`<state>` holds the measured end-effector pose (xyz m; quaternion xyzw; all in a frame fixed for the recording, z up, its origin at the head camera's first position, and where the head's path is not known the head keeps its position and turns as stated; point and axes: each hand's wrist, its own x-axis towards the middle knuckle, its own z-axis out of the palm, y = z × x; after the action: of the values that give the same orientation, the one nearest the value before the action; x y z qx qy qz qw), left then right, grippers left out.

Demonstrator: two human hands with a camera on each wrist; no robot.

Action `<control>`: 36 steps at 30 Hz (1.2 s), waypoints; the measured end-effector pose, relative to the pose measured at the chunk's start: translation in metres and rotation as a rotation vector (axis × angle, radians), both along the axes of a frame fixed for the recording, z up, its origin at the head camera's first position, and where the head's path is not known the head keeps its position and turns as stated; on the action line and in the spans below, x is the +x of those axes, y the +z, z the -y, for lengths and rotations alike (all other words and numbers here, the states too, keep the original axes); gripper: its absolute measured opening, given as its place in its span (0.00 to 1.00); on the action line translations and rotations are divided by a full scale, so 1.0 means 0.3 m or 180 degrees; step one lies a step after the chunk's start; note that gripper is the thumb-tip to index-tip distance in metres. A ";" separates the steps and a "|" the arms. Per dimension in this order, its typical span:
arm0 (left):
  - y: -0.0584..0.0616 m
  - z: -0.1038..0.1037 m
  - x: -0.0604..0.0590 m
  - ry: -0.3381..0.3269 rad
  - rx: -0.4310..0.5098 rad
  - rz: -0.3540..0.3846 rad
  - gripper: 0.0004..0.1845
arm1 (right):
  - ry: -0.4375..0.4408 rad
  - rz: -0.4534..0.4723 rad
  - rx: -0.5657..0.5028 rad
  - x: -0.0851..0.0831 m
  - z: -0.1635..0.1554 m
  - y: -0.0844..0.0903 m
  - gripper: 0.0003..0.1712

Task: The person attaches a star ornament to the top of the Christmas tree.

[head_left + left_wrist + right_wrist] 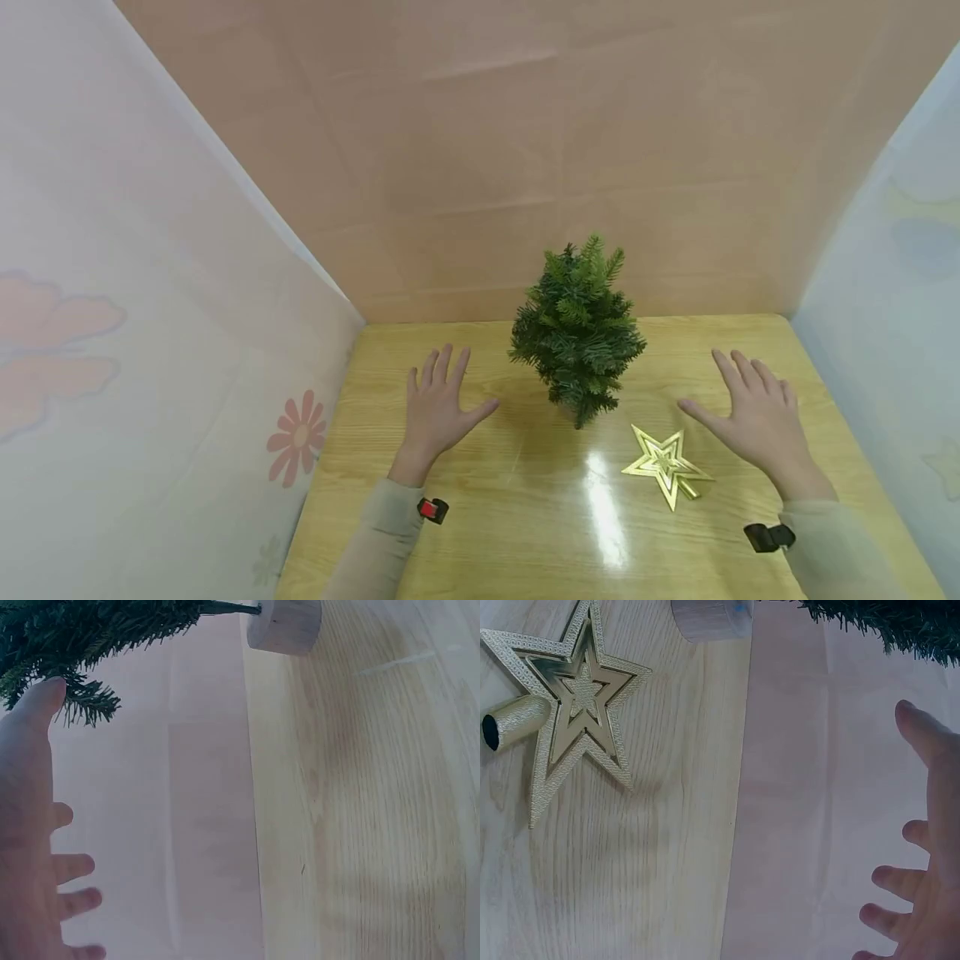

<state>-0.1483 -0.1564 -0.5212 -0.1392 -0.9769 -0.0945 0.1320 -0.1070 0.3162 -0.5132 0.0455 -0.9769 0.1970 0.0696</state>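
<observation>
A small green artificial tree stands upright on a round wooden base at the middle of a light wooden table. A gold star topper with a short tube socket lies flat on the table in front of the tree, to its right. My left hand hovers with fingers spread to the left of the tree, holding nothing. My right hand is spread the same way to the right of the tree, just beyond the star, and is also empty.
Paper-covered walls close the table in: a pale one with flower prints on the left, a plain peach one behind, a pale one on the right. A dark clip sits at each sleeve cuff.
</observation>
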 end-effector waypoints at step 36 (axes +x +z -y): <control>0.208 -0.121 -0.020 -0.0905 0.1517 -0.0518 0.30 | 0.0127 0.1112 -0.0329 0.187 0.010 -0.234 0.46</control>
<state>-0.1544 -0.1202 -0.4588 -0.2470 -0.8840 -0.3274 0.2244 -0.0508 0.3133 -0.5833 0.0264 -0.9616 0.2533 -0.1027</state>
